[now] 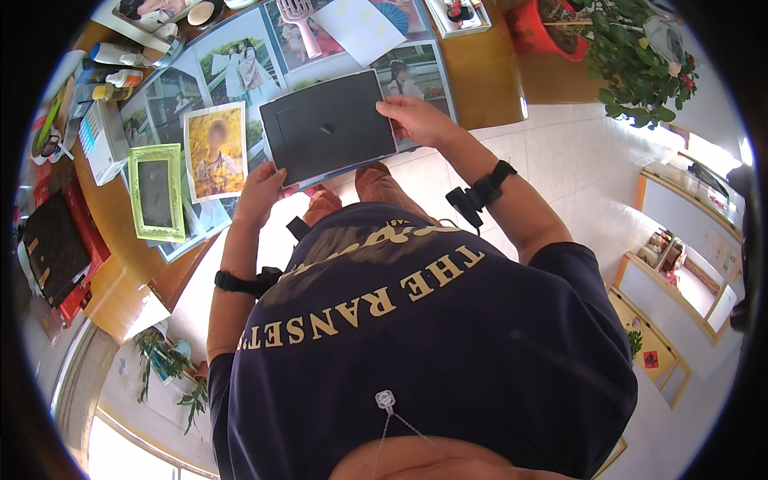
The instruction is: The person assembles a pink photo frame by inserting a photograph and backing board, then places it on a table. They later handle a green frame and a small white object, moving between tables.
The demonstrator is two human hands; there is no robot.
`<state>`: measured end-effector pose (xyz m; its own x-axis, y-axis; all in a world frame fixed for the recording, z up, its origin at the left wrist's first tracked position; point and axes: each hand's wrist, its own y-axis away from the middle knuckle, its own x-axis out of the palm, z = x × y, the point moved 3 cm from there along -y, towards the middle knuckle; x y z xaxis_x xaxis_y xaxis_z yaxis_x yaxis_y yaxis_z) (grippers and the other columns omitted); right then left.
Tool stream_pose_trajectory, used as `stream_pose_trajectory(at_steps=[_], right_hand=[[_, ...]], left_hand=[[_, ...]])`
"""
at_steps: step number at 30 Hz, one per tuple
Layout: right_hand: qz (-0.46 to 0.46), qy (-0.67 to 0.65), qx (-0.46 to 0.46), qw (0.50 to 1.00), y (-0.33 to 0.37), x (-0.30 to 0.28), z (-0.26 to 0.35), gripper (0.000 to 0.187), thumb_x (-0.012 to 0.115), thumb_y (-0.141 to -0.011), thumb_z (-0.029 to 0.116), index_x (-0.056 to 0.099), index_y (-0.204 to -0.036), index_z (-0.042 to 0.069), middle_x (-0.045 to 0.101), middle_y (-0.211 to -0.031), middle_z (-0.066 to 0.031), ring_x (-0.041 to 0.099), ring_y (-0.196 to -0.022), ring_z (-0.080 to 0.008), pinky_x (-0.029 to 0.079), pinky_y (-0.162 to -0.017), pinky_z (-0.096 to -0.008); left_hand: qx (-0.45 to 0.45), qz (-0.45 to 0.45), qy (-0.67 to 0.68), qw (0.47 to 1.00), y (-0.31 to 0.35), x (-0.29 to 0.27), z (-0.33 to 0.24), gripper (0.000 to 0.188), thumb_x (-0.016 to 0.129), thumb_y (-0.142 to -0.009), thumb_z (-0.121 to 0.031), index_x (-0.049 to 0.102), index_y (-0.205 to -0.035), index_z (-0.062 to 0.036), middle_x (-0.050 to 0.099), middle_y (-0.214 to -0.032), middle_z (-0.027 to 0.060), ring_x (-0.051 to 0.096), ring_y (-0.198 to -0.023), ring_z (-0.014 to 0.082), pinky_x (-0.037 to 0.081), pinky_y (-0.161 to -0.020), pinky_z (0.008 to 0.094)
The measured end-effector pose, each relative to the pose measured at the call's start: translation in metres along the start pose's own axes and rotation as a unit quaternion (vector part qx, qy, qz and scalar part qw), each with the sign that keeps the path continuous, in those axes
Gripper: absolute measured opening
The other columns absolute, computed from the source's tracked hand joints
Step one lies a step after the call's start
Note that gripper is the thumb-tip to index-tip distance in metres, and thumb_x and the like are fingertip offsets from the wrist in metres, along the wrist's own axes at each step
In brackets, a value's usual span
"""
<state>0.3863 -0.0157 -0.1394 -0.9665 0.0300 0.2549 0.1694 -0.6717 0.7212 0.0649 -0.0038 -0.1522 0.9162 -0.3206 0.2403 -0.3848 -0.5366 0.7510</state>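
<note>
Between both hands I hold a black rectangular board (328, 132) with a thin pale edge and a small dark fitting near its middle, like the back of a picture frame. My left hand (261, 190) grips its lower left corner, thumb on top. My right hand (414, 120) pinches the right edge. Its other face is hidden. To the left lies a loose photo print (216, 152) with yellow foliage. Beside that print is a green ornate photo frame (134, 192) around a dark panel.
Photos cover the table (480, 72). A pink hairbrush (301, 26) and a pale sheet (360, 30) lie at the back. Bottles (124, 78) and a white box (102, 144) stand left. A red plant pot (544, 32) is at the far right.
</note>
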Motion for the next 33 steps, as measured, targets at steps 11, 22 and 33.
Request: stream_pose_trajectory(at_steps=[11,22,33], right_hand=[[-0.095,0.039,-0.032,0.994,-0.023,-0.003,0.0,0.019,0.062,-0.091,0.025,0.064,-0.093,0.007,0.062,-0.081,0.0018,0.057,-0.069,-0.0068,0.046,-0.064,-0.0217],[-0.046,0.038,-0.014,0.998,-0.006,0.003,0.008,0.023,0.062,-0.091,0.025,0.061,-0.106,0.008,0.062,-0.09,0.0019,0.059,-0.078,-0.0072,0.05,-0.073,-0.0234],[-0.001,0.117,0.031,0.993,0.009,-0.002,-0.009,0.028,0.065,-0.087,0.013,0.058,-0.114,0.007,0.063,-0.097,-0.0027,0.06,-0.086,-0.0112,0.051,-0.076,-0.0268]], left_hand=[[-0.019,0.0,-0.046,0.999,0.0,-0.001,-0.002,0.015,0.051,-0.097,-0.013,0.059,-0.103,-0.0014,0.061,-0.09,0.003,0.06,-0.079,0.0107,0.055,-0.077,0.0259],[0.017,0.001,0.03,0.999,0.004,0.004,-0.004,0.014,0.054,-0.096,-0.012,0.06,-0.101,-0.0014,0.061,-0.09,0.0029,0.06,-0.079,0.01,0.055,-0.074,0.023],[0.016,0.009,0.05,0.999,-0.002,0.0,0.003,0.014,0.054,-0.096,-0.012,0.06,-0.102,-0.0011,0.063,-0.092,0.0045,0.061,-0.08,0.0108,0.055,-0.074,0.0229]])
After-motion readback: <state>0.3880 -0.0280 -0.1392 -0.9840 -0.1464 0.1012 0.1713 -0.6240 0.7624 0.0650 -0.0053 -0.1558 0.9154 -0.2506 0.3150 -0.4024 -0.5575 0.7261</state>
